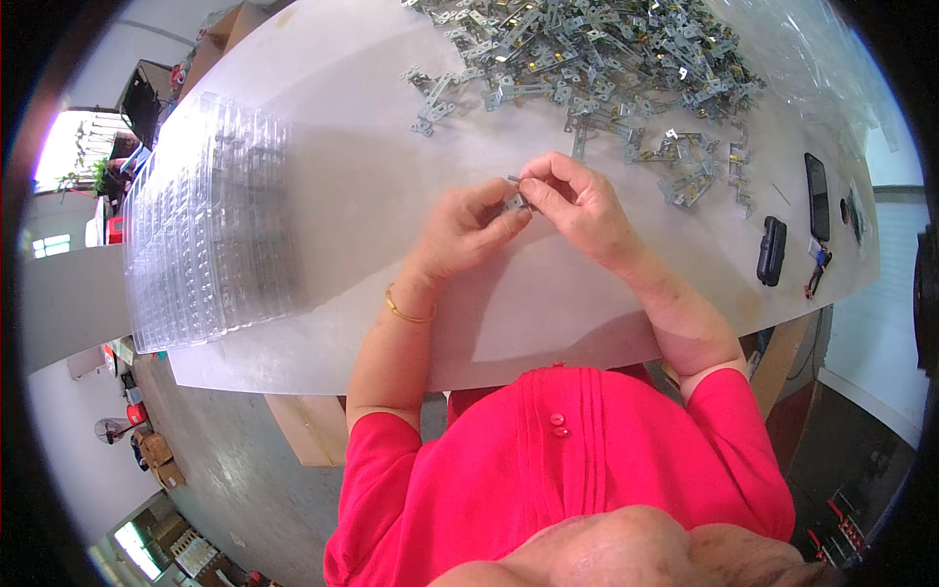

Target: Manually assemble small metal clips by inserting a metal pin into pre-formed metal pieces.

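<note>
Head view: left grip (pixel 460 230) and right grip (pixel 590 217) pinching metal piece (pixel 514 202); pale table (pixel 357 166), grey floor (pixel 230 474) below.

Over my remote feed I can read no lettering, number or sign: none on the small metal piece (pixel 514 203) at one o'clock, the phone (pixel 818 198) between two and three, or the black case (pixel 772 251) at three.

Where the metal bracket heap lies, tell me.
In the head view, the metal bracket heap lies far across the table, right of centre, beyond the right hand, beside clear plastic sheeting.
</note>
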`<state>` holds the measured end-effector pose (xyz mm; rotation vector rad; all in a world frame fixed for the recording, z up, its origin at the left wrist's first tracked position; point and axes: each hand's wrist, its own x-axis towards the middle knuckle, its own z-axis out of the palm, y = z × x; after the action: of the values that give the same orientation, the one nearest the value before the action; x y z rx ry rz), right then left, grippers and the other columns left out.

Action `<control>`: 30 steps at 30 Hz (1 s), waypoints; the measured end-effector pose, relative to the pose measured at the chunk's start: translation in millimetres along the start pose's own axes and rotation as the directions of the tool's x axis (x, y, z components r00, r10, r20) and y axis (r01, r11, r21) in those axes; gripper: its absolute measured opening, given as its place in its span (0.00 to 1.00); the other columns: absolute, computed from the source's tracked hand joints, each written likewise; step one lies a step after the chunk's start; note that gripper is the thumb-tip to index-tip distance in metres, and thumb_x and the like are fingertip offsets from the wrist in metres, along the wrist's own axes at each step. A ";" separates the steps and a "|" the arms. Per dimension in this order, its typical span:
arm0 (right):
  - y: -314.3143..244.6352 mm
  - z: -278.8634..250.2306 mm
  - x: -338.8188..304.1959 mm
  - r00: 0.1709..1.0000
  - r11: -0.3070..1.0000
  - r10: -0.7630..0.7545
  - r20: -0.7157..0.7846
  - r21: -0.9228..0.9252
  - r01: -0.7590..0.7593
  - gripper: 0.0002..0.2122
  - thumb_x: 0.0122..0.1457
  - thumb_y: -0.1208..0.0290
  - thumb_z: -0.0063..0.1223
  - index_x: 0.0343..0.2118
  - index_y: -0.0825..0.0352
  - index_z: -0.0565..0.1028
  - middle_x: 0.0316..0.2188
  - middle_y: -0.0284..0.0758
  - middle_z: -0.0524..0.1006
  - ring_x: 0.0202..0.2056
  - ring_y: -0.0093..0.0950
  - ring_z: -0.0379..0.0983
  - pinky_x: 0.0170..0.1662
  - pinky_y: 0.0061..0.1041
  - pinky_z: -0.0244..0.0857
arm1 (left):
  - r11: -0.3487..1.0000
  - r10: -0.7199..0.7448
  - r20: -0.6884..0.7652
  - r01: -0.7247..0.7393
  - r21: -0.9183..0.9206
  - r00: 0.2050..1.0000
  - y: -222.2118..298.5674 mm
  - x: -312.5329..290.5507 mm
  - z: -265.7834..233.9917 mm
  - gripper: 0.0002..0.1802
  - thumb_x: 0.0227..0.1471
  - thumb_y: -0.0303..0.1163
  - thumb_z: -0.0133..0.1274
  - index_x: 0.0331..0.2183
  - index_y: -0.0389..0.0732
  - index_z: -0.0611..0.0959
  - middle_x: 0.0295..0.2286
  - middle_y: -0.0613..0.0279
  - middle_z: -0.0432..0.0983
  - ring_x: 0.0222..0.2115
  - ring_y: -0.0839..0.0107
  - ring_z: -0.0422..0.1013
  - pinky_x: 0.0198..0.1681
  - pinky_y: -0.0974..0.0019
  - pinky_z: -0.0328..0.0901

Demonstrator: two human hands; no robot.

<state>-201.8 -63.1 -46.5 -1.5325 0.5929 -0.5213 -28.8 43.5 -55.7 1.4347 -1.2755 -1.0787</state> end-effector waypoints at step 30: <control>3.6 3.3 4.5 0.944 0.970 -0.234 -0.234 0.018 0.244 0.03 0.66 0.74 0.53 0.39 0.65 0.75 0.28 0.28 0.77 0.29 0.16 0.72 0.32 0.19 0.67 | 0.862 -0.019 0.125 0.080 -0.500 0.992 8.9 2.8 0.5 0.22 0.59 0.32 0.50 0.52 0.31 0.72 0.39 0.52 0.78 0.34 0.69 0.75 0.39 0.65 0.69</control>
<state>-196.4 -63.6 -50.4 -1.5189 0.5694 -0.9031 -30.8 40.2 -47.1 1.0171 -0.9358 -1.4248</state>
